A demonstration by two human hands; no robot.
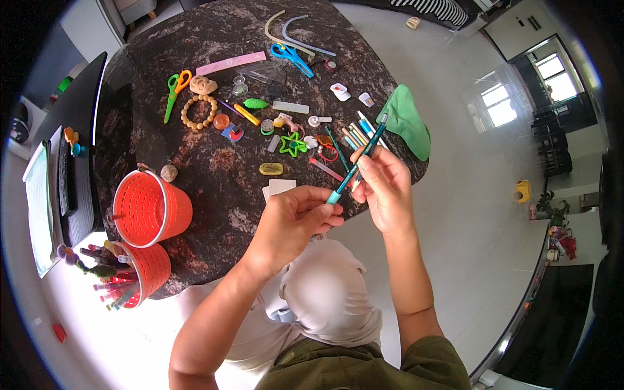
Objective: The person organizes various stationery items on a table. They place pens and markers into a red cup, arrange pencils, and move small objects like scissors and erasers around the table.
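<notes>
Both hands meet over the table's near right edge. My left hand (304, 214) pinches the light-green lower end of a dark teal pencil (354, 167), which slants up to the right. My right hand (385, 185) holds the same pencil near its middle, with a second pencil's pale sharpened tip (357, 180) showing under the fingers. Just beyond lie several pencils and pens (358, 132), a thin dark green stick (336, 146) and a pink pen-like stick (325, 169). A green cloth (407, 122) rests at the right edge.
Two orange-red plastic baskets (183, 214) stand at the left, the nearer one full of pens. Across the dark table (219, 170) lie green-orange scissors (171, 95), blue scissors (295, 59), a pink ruler (231, 63), a beaded bracelet (184, 117), a green star cutter (292, 145) and white cards (282, 185).
</notes>
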